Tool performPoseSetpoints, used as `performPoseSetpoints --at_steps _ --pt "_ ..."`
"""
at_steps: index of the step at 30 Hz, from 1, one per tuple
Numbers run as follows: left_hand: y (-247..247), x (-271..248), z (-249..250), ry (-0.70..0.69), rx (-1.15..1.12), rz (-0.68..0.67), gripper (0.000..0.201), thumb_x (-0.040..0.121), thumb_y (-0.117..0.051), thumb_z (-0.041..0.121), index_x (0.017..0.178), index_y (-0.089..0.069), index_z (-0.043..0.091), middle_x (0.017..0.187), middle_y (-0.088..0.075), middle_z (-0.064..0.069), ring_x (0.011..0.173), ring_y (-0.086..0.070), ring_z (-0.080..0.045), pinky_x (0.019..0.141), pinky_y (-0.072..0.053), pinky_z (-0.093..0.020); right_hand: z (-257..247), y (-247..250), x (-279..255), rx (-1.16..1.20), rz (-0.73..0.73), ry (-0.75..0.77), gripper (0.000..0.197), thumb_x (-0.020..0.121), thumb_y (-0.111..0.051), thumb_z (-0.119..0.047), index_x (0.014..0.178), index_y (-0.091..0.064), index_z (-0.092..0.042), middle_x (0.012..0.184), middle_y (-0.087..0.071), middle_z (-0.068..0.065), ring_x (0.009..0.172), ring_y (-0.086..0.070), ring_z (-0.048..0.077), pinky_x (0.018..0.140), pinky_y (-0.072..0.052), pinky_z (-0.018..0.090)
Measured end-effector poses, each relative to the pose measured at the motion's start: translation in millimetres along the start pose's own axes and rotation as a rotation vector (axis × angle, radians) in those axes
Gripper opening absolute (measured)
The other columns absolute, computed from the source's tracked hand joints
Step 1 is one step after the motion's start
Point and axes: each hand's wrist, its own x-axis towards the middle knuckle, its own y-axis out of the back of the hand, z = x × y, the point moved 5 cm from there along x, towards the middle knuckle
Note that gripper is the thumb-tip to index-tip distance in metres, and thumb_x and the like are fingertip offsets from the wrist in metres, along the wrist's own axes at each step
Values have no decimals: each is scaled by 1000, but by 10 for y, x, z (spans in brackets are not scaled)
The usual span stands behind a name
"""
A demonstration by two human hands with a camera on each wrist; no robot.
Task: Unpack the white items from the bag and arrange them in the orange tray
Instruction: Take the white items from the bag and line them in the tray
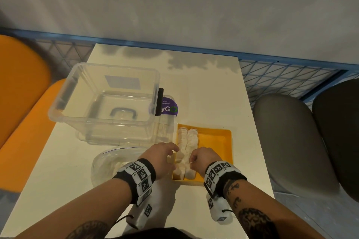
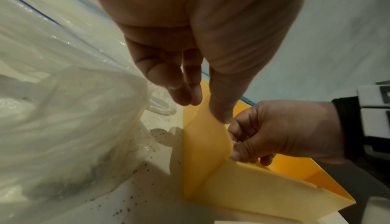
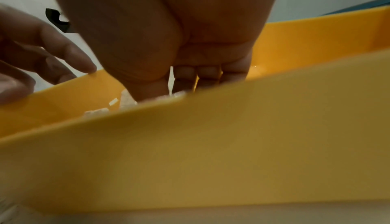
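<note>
White table [image 1: 209, 91] carries a clear bin [image 1: 104, 101], the bag [image 1: 104, 163] and the orange tray [image 1: 217, 141]. We judge arranging under way: two rows of white items [image 1: 187, 141] fill its left side. Our right hand [image 1: 204, 159] pinches one; left hand [image 1: 161, 158], relaxed, touches the rim. Right half stays free.

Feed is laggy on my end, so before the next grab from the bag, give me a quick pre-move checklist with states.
1. Orange tray flat on the table: ok.
2. White items lined in two rows at the tray's left: ok.
3. Free room at the tray's right: ok.
4. Left hand free: ok, fingertips only touch the tray wall.
5. Right hand free: cannot tell, fingers curled down among the rows.
6. Bag still holds items: ok.
</note>
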Motion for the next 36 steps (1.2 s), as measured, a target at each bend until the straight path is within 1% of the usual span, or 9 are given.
performPoseSetpoints --at_steps 7,10,14,17,22,25,29,32,36 --pt "-1 9 -19 -19 17 -9 53 82 -75 30 129 -54 40 118 -58 12 107 -58 -12 96 -50 -30 64 -6 -123 89 97 -30 26 87 -65 -36 110 -62 -25 112 -63 -3 103 -60 18 86 -51 32" --pt "33 -4 -34 -57 8 -2 46 86 -70 32 129 -55 39 116 -59 13 102 -58 -9 97 -50 -30 137 -99 -274 118 110 -19 22 90 -57 -47 100 -62 -29 103 -66 -6 96 -62 17 85 -52 35" --pt "235 -96 -215 -14 -83 52 16 90 -63 37 106 -63 37 99 -65 14 75 -57 -3 77 -48 -22 221 -313 -454 94 106 22 33 91 -44 -62 86 -60 -34 89 -63 -13 88 -60 14 83 -50 36" --pt "479 -250 -500 85 -189 115 8 88 -65 35 84 -68 28 83 -71 7 68 -62 -10 60 -50 -22 229 -406 -500 57 149 59 41 94 -36 -63 85 -61 -31 86 -61 -11 87 -59 17 82 -47 36" --pt "675 -476 -1070 279 -161 178 15 88 -63 31 75 -65 23 76 -70 5 75 -65 -20 76 -56 -33 195 -463 -514 -156 263 100 60 94 -18 -63 88 -66 -27 87 -69 -6 87 -61 18 80 -43 34" --pt "494 -457 -1112 285 1 88 5 87 -65 33 89 -69 35 95 -69 9 97 -65 -16 90 -50 -27 184 -472 -519 -192 302 121 76 85 -3 -66 83 -68 -27 80 -70 -7 80 -62 16 76 -42 34" --pt "117 -350 -992 241 58 48 43 90 -59 34 133 -57 37 126 -56 3 116 -57 -19 106 -43 -31 182 -475 -509 -195 297 119 74 85 -4 -66 81 -67 -27 78 -69 -7 77 -60 15 76 -43 33" --pt "-64 -293 -982 242 131 76 54 84 -58 36 134 -46 51 126 -48 1 115 -52 -26 103 -46 -38 178 -466 -514 -209 270 109 60 94 -18 -62 84 -65 -27 82 -69 -7 80 -60 15 79 -42 33" --pt "-137 -293 -904 304 339 38 56 84 -58 53 137 -41 43 135 -40 -4 124 -39 -34 105 -43 -45 196 -482 -508 -184 234 81 51 98 -26 -58 86 -65 -27 86 -69 -6 86 -59 17 84 -40 34"
